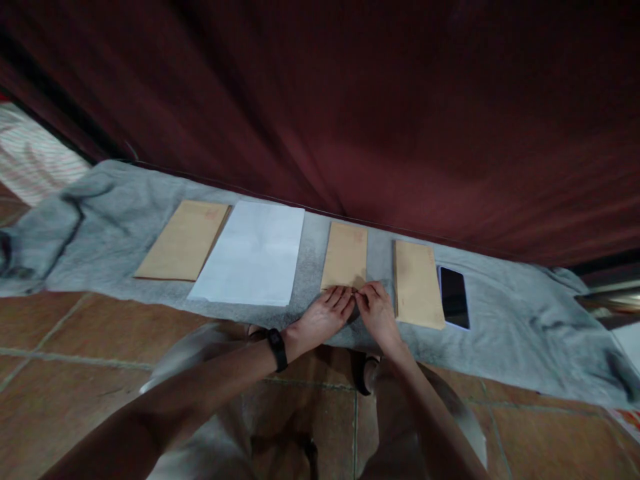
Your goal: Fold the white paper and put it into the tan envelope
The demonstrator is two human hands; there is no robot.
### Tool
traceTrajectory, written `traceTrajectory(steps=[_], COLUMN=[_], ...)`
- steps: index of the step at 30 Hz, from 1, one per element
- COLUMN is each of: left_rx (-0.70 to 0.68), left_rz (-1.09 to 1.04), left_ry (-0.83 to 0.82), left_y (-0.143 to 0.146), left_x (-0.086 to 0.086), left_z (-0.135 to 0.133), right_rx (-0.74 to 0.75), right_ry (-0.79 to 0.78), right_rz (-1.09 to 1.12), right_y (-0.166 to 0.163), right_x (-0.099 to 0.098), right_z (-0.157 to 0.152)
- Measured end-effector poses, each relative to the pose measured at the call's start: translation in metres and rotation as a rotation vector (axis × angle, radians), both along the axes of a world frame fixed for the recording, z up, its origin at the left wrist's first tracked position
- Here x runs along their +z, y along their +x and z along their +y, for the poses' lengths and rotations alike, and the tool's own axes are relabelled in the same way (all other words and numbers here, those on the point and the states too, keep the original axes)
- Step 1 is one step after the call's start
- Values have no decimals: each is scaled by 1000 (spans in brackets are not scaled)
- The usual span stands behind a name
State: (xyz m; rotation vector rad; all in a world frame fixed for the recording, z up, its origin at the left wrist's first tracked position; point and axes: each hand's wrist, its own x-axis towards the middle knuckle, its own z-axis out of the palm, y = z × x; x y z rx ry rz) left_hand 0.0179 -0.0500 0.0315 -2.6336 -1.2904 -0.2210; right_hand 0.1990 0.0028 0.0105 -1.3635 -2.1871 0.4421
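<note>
A tan paper envelope [346, 252] with a faint red mark at its far end lies on the grey cloth. My left hand [327, 313] rests across its near edge, the fingers stretched out side by side and lying flat. From the right, my right hand [376, 310] meets that same edge. Its thumb and forefinger are pinched together at the near right corner of the envelope, close to the left fingertips. My hands partly cover the near end, so the flap there is hard to make out.
Right of my hands lies a stack of tan envelopes [417, 283], with a phone [454, 298] beside it. To the left are white paper sheets [253, 253] and more tan envelopes [183, 241]. Grey cloth [520, 313] covers the narrow surface; a dark red curtain [320, 100] hangs behind.
</note>
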Motion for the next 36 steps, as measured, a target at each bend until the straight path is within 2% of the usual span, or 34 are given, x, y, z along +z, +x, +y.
traceTrajectory(steps=[5,10,16,21,28,36], left_rx=[-5,23,60,56,82,119], left_rz=[19,4,35,82,28,-122], left_ry=[12,-12,-18,-4,-41,-71], left_y=[-1,-3,-4,-5,-11,-14], left_x=[-4,-1,4,1,-4,-11], left_z=[3,5,4,-2,-12,-10], right_rx=[-65,-92,-98,-97,-115,-124], right_ry=[-8,-8,-7,3,56,41], right_rz=[-26,-33,-21,-11,6,-44], right_y=[-4,-7,-7,-5,-7,-7], right_x=[3,3,6,6,3,3], right_z=[-1,-3,-1,-1,-3,-5])
